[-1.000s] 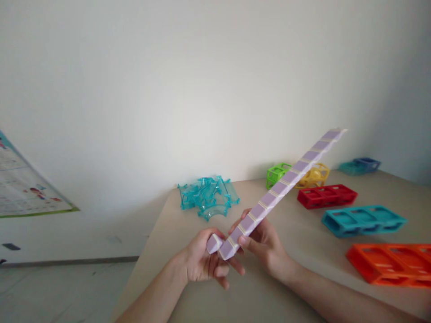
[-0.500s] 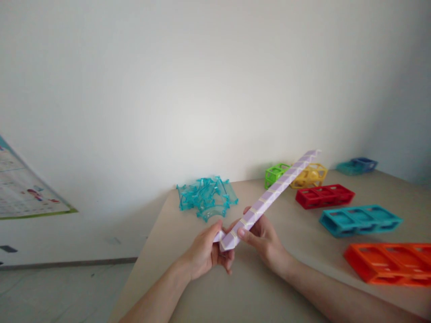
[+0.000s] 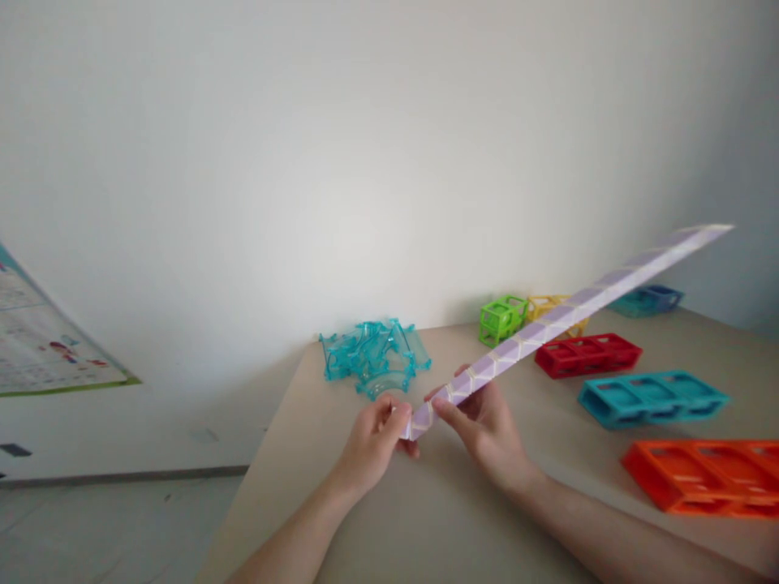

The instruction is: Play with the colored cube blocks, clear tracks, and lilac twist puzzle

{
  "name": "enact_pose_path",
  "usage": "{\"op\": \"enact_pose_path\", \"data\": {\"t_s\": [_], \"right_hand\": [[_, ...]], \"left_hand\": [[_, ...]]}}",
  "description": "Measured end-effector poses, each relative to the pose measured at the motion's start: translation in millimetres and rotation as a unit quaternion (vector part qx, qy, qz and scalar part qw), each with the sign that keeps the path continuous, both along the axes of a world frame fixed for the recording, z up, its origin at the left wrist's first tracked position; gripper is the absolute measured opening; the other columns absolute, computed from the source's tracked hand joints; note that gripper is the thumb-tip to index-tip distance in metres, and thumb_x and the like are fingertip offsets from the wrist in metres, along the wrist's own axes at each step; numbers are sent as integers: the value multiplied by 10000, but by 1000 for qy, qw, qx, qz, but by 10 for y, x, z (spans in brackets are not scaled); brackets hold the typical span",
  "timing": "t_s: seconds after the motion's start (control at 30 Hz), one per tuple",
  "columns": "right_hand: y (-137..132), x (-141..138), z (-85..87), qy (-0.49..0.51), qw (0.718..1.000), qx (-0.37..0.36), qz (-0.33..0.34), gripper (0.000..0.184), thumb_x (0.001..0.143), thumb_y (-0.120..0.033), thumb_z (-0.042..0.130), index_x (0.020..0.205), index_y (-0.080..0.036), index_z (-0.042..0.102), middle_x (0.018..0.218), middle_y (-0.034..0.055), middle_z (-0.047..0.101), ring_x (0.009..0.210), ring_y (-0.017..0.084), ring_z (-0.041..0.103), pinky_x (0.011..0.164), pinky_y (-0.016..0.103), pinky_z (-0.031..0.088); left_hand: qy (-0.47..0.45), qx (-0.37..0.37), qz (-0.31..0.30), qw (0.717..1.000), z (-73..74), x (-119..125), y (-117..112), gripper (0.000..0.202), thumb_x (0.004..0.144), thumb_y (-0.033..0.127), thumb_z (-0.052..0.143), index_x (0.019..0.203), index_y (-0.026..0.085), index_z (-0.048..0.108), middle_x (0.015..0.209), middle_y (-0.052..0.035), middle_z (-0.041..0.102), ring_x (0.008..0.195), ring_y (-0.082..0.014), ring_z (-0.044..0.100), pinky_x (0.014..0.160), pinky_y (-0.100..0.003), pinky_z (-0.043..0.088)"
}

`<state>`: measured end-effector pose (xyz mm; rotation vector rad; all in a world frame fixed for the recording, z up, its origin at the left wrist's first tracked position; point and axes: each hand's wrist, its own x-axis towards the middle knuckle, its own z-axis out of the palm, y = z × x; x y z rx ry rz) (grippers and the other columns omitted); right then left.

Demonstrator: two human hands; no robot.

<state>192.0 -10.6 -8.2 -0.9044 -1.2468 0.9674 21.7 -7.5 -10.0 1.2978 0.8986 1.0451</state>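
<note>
A long lilac snake puzzle (image 3: 535, 332), made of wedge segments with pale seams, slants up to the right above the table. Its near end is pinched by my left hand (image 3: 372, 448), thumb on top and fingers partly hidden behind. A short way further up, my right hand (image 3: 492, 434) grips it between thumb and fingers. The far tip is blurred and stands out against the wall. Beyond my hands, a pile of clear teal plastic pieces (image 3: 374, 353) lies on the table (image 3: 426, 519).
On the right stand open-frame blocks: orange (image 3: 706, 474), teal (image 3: 654, 397) and red (image 3: 589, 354). Green (image 3: 502, 319) and yellow (image 3: 544, 307) frames are near the wall (image 3: 365, 162), with blue pieces (image 3: 663, 298) in the back corner. A poster (image 3: 54, 341) hangs at left.
The snake puzzle's far end has swung right and now reaches further out. Its near end, bent before, is nearly in line with the rest. My left hand has turned and closed over that end.
</note>
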Motion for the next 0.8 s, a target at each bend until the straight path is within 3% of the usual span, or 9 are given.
{"op": "enact_pose_path", "data": {"t_s": [0.17, 0.33, 0.47, 0.63, 0.8], "right_hand": [[-20, 7, -74, -71, 995, 41, -53, 384, 802, -376, 691, 1024, -230, 414, 834, 42, 682, 741, 216, 664, 698, 357, 534], [-57, -18, -74, -63, 997, 32, -4, 403, 841, -366, 647, 1085, -237, 353, 870, 40, 682, 759, 208, 674, 713, 353, 545], [-78, -74, -77, -29, 997, -7, 66, 429, 852, -351, 634, 1110, -236, 310, 791, -11, 646, 728, 181, 668, 680, 315, 543], [-68, -106, -80, -3, 998, -29, 61, 368, 840, -319, 646, 1027, -234, 341, 738, -50, 590, 685, 144, 647, 627, 263, 518], [-53, -90, -48, -5, 998, -28, 48, 337, 833, -288, 652, 987, -233, 357, 725, -52, 600, 660, 138, 646, 607, 255, 512]], "left_hand": [[95, 64, 9, 993, 4, -27, -32, 317, 848, 466, 556, 801, 153, 536, 697, 3, 581, 564, -130, 603, 554, -260, 498], [152, 132, 25, 979, -22, -53, -27, 291, 885, 440, 508, 831, 158, 556, 659, 5, 594, 564, -141, 621, 550, -246, 473], [138, 128, 36, 981, -58, -54, -8, 299, 895, 449, 478, 812, 170, 544, 632, 15, 579, 545, -146, 622, 517, -242, 474], [114, 103, 31, 988, -15, -13, -27, 343, 888, 481, 465, 737, 176, 507, 643, 16, 570, 483, -129, 580, 478, -247, 484], [135, 120, 23, 983, 29, -9, -40, 340, 904, 465, 448, 758, 168, 527, 670, 4, 576, 545, -122, 572, 547, -238, 479]]}}
